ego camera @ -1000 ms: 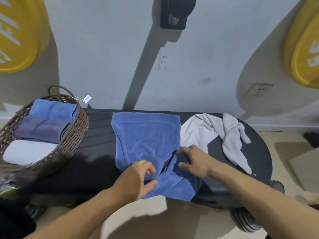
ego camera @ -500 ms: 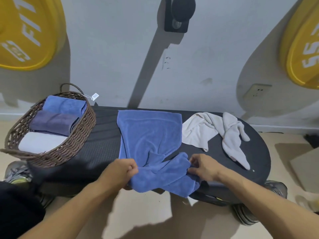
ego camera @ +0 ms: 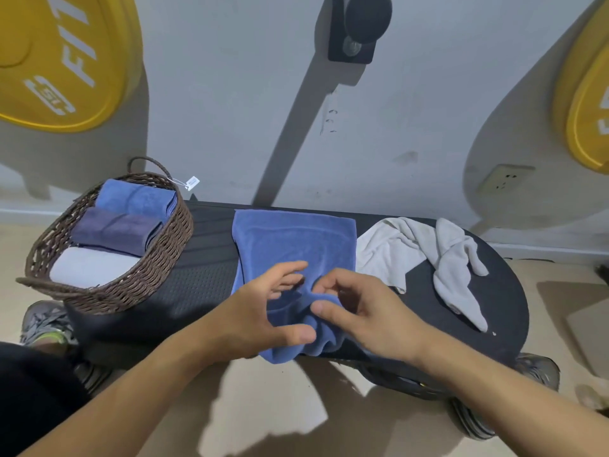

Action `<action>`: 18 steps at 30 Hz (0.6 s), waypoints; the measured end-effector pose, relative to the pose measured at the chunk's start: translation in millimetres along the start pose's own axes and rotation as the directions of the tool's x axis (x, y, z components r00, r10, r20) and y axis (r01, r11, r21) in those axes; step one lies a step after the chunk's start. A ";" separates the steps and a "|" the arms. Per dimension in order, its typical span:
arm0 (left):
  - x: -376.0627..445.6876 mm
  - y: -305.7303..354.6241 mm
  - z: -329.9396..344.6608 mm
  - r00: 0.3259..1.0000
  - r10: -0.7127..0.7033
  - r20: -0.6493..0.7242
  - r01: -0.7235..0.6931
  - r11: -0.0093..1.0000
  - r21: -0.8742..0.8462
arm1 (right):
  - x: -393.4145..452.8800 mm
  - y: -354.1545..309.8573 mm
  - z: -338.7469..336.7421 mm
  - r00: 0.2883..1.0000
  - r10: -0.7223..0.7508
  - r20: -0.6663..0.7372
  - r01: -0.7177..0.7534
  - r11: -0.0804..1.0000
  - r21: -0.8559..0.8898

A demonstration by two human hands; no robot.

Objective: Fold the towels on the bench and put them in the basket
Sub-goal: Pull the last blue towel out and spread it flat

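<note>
Blue towel (ego camera: 293, 239) bunched at bench (ego camera: 204, 278) front edge; our left hand (ego camera: 263, 311) loose-fingered, right hand (ego camera: 356, 311) curled, grip unclear — we should pinch both near corners and fold away squarely.

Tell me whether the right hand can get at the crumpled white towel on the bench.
Probably yes: the right hand is beside the crumpled white towel, with only bare black bench between them.

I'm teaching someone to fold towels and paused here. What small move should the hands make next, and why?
Probably pinch the blue towel's bunched near edge and draw it apart flat. Both the left hand and the right hand hover over that crumpled end with loose fingers, while the far half already lies flat on the bench.
</note>
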State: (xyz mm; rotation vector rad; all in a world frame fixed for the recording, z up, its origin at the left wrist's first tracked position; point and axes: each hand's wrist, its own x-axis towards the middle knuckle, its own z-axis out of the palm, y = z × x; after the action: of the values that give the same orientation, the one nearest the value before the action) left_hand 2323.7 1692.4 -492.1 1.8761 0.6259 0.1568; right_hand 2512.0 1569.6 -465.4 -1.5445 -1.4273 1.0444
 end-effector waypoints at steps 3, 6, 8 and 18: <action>-1.5 10.8 -1.6 0.999 0.032 -0.027 -0.034 0.997 -0.063 | -0.2 3.0 15.6 0.998 0.012 -0.068 -0.005 0.995 0.104; -5.2 14.6 -7.8 0.996 0.076 -0.038 -0.079 0.995 -0.060 | 2.4 7.8 18.7 0.993 0.066 -0.101 -0.047 0.984 0.174; -6.3 16.7 -13.7 0.994 0.077 -0.072 -0.086 0.989 -0.124 | 3.8 9.9 15.6 0.995 0.101 -0.020 -0.095 0.975 0.201; -3.5 7.4 -47.2 0.894 -0.047 -0.446 0.111 0.987 0.118 | 7.2 14.5 -6.3 0.884 0.323 0.338 -0.229 0.929 -0.291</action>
State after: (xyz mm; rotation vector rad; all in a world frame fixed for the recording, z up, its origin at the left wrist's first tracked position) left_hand 2304.8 1727.9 -466.3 1.9597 1.0467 0.5093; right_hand 2523.4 1575.6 -477.0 -1.8365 -1.6782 1.4506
